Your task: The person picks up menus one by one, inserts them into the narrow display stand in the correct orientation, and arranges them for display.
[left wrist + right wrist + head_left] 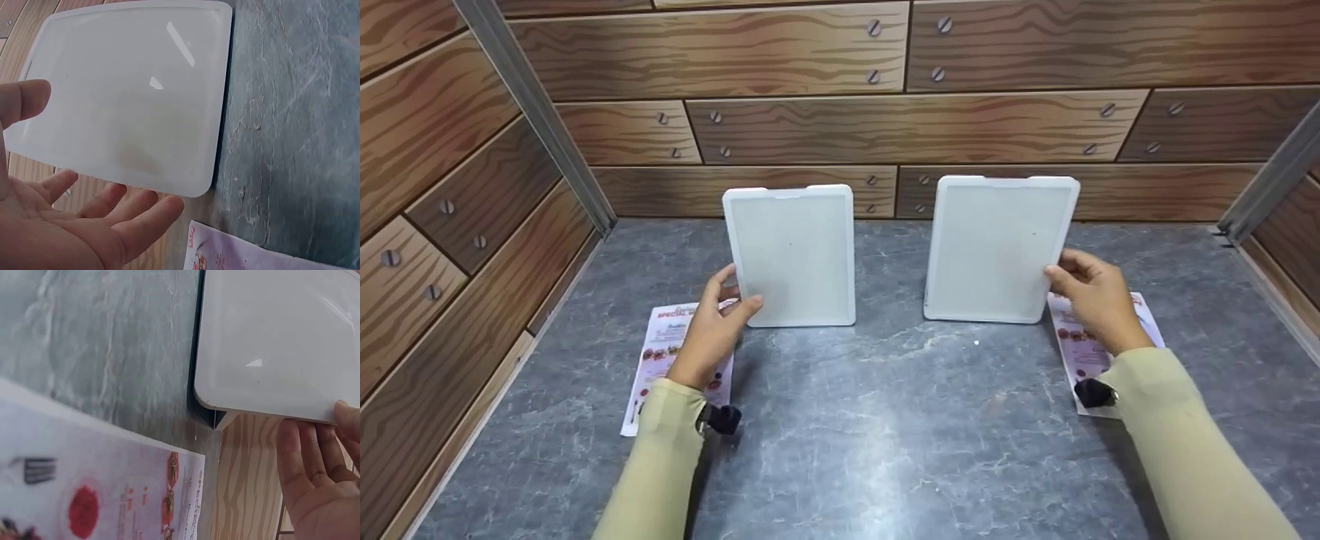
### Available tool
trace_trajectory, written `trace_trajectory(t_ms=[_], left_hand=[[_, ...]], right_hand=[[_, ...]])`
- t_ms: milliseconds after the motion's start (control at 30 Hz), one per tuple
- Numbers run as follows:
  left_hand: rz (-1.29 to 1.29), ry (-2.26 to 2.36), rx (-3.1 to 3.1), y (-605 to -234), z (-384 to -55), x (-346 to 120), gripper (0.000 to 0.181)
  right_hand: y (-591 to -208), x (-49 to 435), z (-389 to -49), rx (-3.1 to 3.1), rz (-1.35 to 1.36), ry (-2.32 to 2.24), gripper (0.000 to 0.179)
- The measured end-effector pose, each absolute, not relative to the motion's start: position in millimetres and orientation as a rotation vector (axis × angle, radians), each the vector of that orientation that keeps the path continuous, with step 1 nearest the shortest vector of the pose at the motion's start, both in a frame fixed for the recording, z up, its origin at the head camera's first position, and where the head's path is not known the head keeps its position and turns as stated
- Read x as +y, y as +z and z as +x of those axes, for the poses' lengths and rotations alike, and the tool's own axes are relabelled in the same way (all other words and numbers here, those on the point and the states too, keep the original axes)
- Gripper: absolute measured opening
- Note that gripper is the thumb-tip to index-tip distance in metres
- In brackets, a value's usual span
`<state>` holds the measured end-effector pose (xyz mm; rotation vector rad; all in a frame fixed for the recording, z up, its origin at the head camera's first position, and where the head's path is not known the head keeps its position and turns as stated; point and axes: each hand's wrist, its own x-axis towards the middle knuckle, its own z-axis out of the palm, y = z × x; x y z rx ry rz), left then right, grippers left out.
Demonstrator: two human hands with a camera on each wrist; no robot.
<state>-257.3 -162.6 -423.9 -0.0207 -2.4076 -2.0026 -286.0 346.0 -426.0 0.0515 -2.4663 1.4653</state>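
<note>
Two white-framed display stands are upright on the table, side by side with a gap between them. The left display stand (793, 255) has my left hand (716, 322) at its left edge, thumb in front and fingers beside and behind. In the left wrist view, that hand's fingers (149, 216) are spread loosely along the edge, and its thumb stands off the panel. My right hand (1095, 296) pinches the right edge of the right display stand (994, 251), thumb on the front, fingertips behind. The right wrist view shows a dark foot (203, 413) behind that stand's lower corner.
A printed menu sheet (660, 330) lies under the left forearm, and another menu sheet (1076, 352) under the right. The grey marbled table (840, 420) is bounded by a wood-patterned wall (795, 56) at the back and similar walls at the sides.
</note>
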Motion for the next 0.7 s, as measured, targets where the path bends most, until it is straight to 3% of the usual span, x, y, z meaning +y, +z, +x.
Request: trace_trajectory(t_ms=[700], left_hand=[[-0.15, -1.94, -2.449, -428, -255, -126, 0.089]], right_hand=[[-428, 354, -284, -2.433, 0.045, 1.603, 0.047]])
